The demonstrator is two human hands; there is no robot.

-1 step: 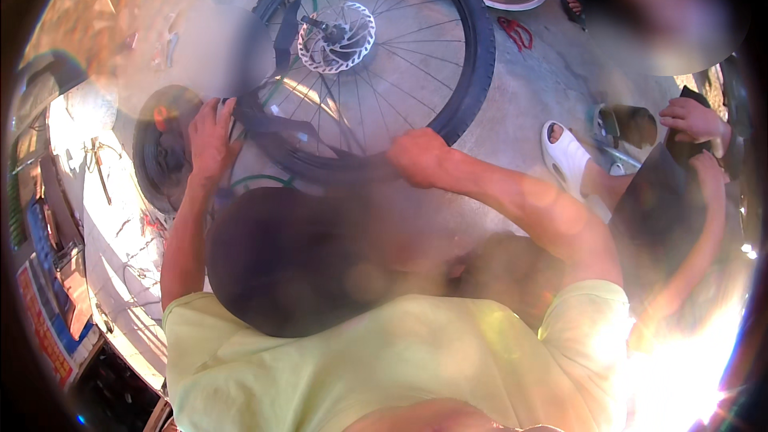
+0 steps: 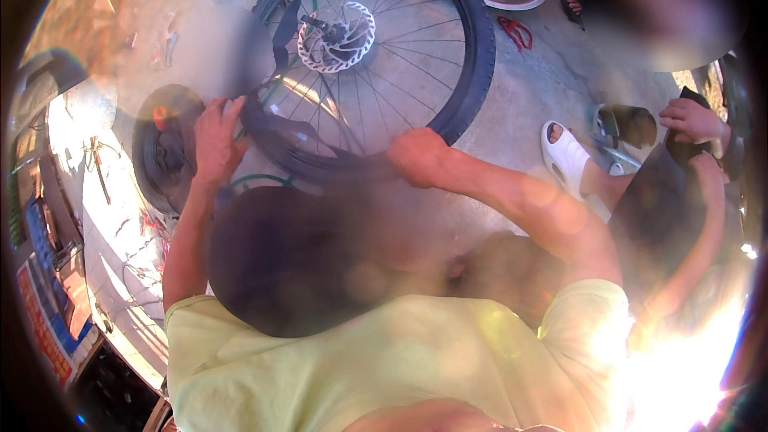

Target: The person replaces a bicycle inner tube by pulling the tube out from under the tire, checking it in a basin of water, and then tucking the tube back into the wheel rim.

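A bicycle wheel with a black knobbly tyre point(image 2: 478, 72) and a silver brake disc point(image 2: 360, 36) lies in front of me. A slack, flat black band that looks like an inner tube point(image 2: 292, 130) hangs out along the wheel's left and near side. My left hand point(image 2: 216, 140) is at the left bend of this tube, fingers curled over it and thumb below. On the near right of the rim, my right hand point(image 2: 420, 158) is closed in a fist around the tyre. Its fingertips are hidden. A dark blurred shape covers part of the wheel's near edge.
Left of my left hand stands a round dark container point(image 2: 164, 152). Red-handled pliers point(image 2: 516, 34) lie on the concrete to the right. A person with a white slipper point(image 2: 566, 156) sits at right, hands on the knee. A pale-rimmed basin point(image 2: 520, 4) is at the back.
My left hand has shifted slightly right, toward the wheel, and the tube's left bend has moved with it. My right hand stays in place on the tyre.
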